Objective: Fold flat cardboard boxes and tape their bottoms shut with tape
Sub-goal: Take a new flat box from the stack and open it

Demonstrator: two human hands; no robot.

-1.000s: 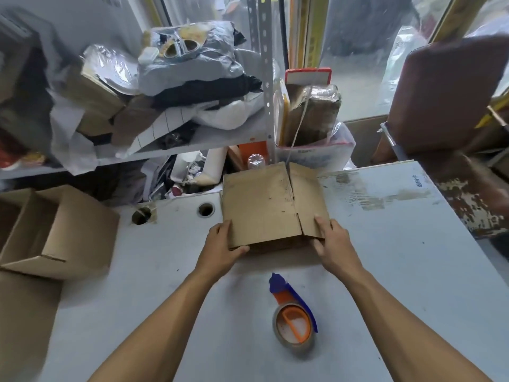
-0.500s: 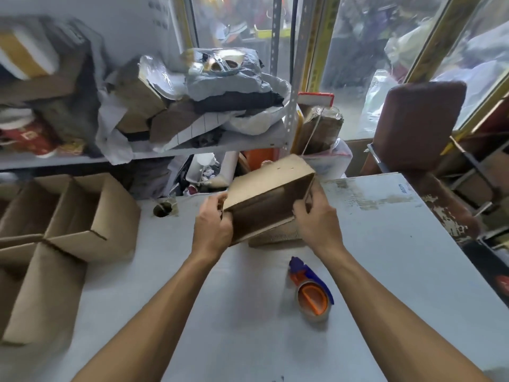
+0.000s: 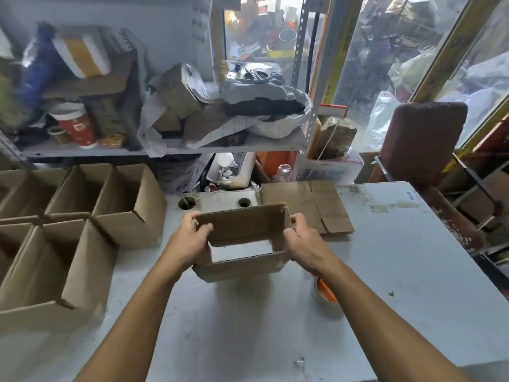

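I hold a small brown cardboard box above the table, opened into a rectangular tube; the table shows through its open bottom. My left hand grips its left wall with the thumb inside. On the opposite wall my right hand grips the same way. A flat cardboard blank lies on the table behind the box. A tape dispenser with an orange core lies on the table, partly hidden under my right forearm.
Several erected open boxes stand in rows at the left on the grey table. Two round holes sit in the table's far edge. A cluttered metal shelf rises behind, and a brown chair stands at the right.
I lifted one flat blank off the stack, pulled it toward me and spread it open into a tube. The view tilted up and the tape dispenser is now under my right forearm.
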